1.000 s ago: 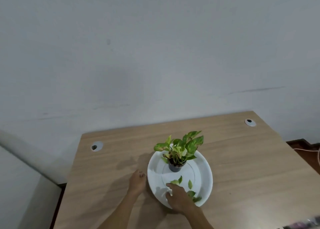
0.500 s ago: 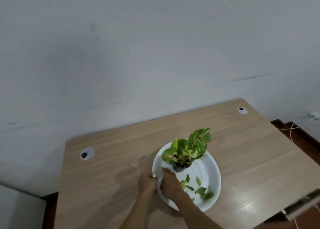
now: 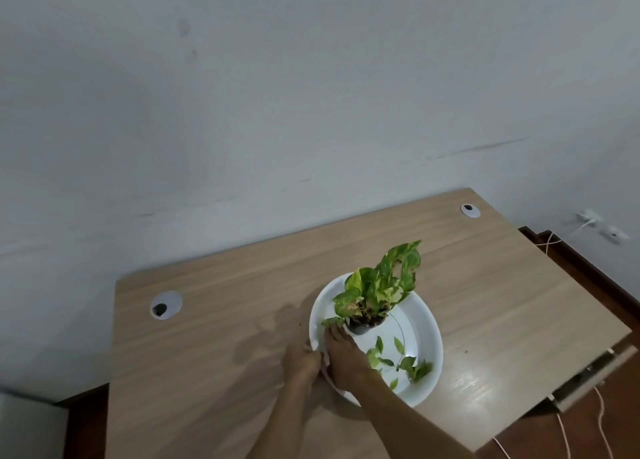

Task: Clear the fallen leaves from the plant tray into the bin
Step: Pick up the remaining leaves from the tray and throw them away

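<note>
A white oval plant tray [image 3: 427,323] sits on the wooden desk [image 3: 221,320]. A small dark pot [image 3: 362,327] with a green and yellow plant [image 3: 381,285] stands in its far half. Several fallen leaves [image 3: 407,363] lie in the near half. My left hand [image 3: 300,363] grips the tray's left rim, thumb over the edge. My right hand [image 3: 343,356] lies inside the tray beside the pot. Its fingertips touch a green leaf [image 3: 331,321] at the pot's left side, and whether they pinch it is unclear. No bin shows in this view.
Two round cable holes [image 3: 165,305] [image 3: 470,211] sit at the desk's back corners. A grey wall rises right behind the desk. Off the right edge a pull-out shelf [image 3: 588,372] sticks out, with cables [image 3: 601,420] hanging to the dark floor.
My right hand moved from the loose leaves at the tray's front to the pot's left side. My left hand shifted from the desk onto the tray's rim. The view swung right.
</note>
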`<state>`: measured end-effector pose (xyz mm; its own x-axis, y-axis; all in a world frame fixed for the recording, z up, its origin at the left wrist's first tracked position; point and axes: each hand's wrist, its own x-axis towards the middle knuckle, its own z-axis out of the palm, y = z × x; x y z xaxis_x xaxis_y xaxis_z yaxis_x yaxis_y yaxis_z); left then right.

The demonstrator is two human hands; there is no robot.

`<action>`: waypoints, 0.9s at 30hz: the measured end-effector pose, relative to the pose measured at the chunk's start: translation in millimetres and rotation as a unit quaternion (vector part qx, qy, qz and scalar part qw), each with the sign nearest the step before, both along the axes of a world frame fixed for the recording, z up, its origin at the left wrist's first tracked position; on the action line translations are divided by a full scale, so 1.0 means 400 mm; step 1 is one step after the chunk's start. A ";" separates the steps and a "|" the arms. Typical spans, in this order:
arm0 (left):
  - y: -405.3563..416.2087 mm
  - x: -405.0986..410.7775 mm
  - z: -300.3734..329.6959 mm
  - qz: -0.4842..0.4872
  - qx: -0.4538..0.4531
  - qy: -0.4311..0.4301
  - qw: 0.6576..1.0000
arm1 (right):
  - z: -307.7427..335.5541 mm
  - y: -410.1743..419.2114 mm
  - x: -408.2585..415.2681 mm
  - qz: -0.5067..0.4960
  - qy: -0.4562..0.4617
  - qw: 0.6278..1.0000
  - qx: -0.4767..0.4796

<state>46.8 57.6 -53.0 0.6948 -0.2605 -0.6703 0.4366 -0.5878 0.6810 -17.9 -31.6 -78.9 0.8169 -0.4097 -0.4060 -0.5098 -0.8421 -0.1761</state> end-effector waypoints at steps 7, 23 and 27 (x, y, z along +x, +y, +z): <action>0.010 -0.016 0.038 0.000 -0.022 -0.007 1.000 | 0.018 0.010 -0.048 0.027 -0.006 1.000 0.008; 0.007 -0.009 0.015 -0.002 -0.002 -0.017 1.000 | 0.006 -0.001 -0.036 0.090 0.013 0.995 -0.030; 0.008 -0.007 0.014 0.000 -0.018 0.012 1.000 | 0.029 -0.003 -0.071 0.129 0.036 0.991 -0.021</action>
